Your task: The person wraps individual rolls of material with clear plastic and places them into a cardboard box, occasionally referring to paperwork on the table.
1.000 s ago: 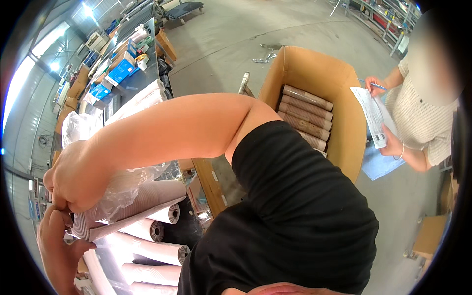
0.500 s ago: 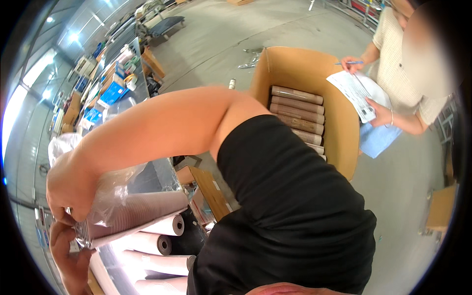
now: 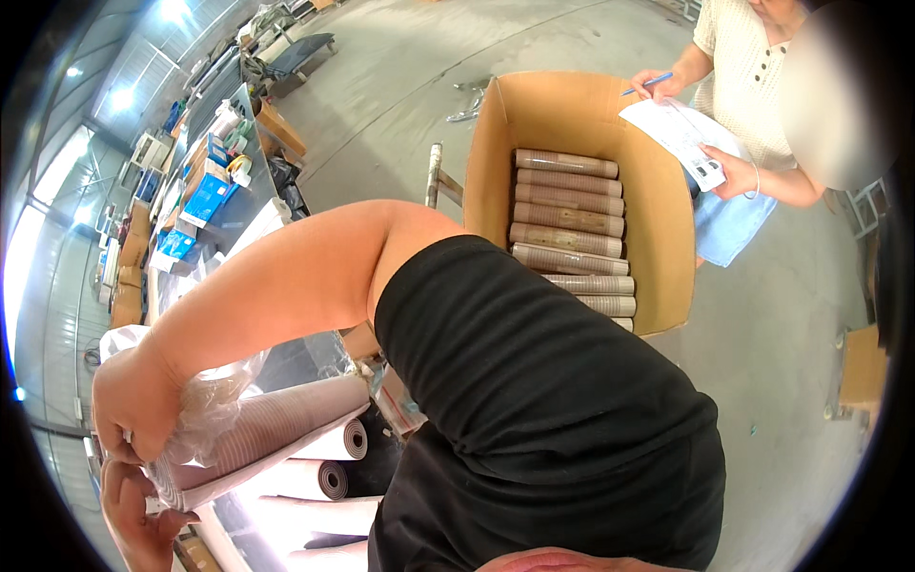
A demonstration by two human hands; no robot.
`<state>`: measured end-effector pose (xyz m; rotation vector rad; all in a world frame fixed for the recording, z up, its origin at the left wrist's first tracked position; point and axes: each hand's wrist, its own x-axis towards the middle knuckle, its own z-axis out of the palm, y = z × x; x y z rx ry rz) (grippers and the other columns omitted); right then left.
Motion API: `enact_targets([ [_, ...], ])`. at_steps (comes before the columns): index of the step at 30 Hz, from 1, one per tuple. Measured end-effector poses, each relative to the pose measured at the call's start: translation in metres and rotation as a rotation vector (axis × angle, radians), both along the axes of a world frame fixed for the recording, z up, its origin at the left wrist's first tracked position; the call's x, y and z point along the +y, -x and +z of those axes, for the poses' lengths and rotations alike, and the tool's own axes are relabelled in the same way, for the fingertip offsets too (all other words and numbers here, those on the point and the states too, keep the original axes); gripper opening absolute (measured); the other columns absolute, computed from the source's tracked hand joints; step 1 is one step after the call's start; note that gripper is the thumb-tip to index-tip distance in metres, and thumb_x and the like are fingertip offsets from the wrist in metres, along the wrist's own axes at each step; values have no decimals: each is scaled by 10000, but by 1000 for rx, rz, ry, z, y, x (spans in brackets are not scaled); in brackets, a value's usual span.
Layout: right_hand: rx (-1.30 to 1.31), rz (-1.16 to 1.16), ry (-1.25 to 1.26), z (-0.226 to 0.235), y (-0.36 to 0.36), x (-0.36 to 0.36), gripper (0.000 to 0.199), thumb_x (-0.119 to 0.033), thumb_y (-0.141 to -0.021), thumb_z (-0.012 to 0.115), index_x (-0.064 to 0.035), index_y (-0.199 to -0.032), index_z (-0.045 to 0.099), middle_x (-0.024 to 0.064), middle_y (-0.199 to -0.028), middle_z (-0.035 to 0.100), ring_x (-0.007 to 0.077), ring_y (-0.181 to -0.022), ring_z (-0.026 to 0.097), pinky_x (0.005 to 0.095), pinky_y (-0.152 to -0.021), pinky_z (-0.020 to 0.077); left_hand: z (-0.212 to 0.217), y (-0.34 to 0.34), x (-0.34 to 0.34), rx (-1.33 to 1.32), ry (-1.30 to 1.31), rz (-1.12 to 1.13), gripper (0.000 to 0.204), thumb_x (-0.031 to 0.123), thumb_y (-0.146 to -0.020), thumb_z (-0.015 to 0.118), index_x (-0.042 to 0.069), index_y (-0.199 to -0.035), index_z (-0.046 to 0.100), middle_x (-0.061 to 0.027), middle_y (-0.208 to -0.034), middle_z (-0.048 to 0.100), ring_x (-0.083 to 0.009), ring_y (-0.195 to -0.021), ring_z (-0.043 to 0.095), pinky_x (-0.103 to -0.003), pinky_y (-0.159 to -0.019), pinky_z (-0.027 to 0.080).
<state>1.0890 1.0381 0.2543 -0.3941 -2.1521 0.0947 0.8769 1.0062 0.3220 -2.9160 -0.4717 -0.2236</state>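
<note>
In the head view, a large open carton [image 3: 673, 229] stands on the grey floor [image 3: 381, 133], with a row of wrapped rolls [image 3: 569, 212] lying side by side inside it. A worn white post [image 3: 434, 176] rises next to its left wall. On the far side a co-worker [image 3: 729, 105] holds a blue pen [image 3: 648, 84] over some papers [image 3: 679, 141]. At the upper left, a long table bears blue boxes [image 3: 208, 197] and other goods. The black sleeve [image 3: 543, 372] covers the carton's near corner, and the bare right arm [image 3: 286, 272] blocks part of the work surface behind it.

The ribbed roll [image 3: 286, 417] lies aslant on the nearer table, beyond several pale rolls [image 3: 319, 446], with clear film [image 3: 205, 419] bunched over its left end. The right arm arches across to the left, elbow raised and wrist bent down; the right hand [image 3: 141, 405] is closed, its fingers folded in on the film. Just below — by the same end of the roll — the left hand [image 3: 133, 515] comes up with fingers curled and thumb apart; whether it grips anything I cannot tell.
</note>
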Motion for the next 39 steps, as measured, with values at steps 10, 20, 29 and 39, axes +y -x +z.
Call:
enact_targets([
  [10, 180, 195, 62, -8, 6, 30, 140, -124, -724, 578, -40, -776, 677, 99, -756, 653, 206, -724, 619, 350, -665, 494, 1, 15, 21, 42, -208, -60, 650, 545, -598, 764, 26, -695, 385, -106, -705, 394, -304, -660, 421, -400, -577, 323],
  [20, 360, -54, 319, -27, -53, 57, 127, -17, -846, 482, -66, -807, 592, -12, -678, 564, 82, -585, 551, 241, -515, 438, 7, 69, 46, -185, -273, 162, 421, 157, -748, 763, 0, -608, 397, -118, -639, 402, -282, -586, 390, -411, -563, 331],
  [29, 666, -196, 37, -35, 16, 73, 98, 15, -798, 480, -45, -749, 541, 20, -632, 523, 107, -526, 500, 275, -497, 407, -66, 34, 46, -568, 56, 446, 683, 182, -759, 804, 97, -1360, 492, 9, -631, 357, -85, -585, 361, -260, -556, 349],
  [39, 265, -596, -549, -24, 40, 92, 26, -62, -780, 519, -53, -768, 541, 164, -722, 549, 392, -711, 553, 471, -648, 454, -28, 49, 84, 0, -107, 561, 699, 40, -738, 569, 116, -1423, 450, -180, -979, 662, -320, -890, 635, -396, -792, 500],
])
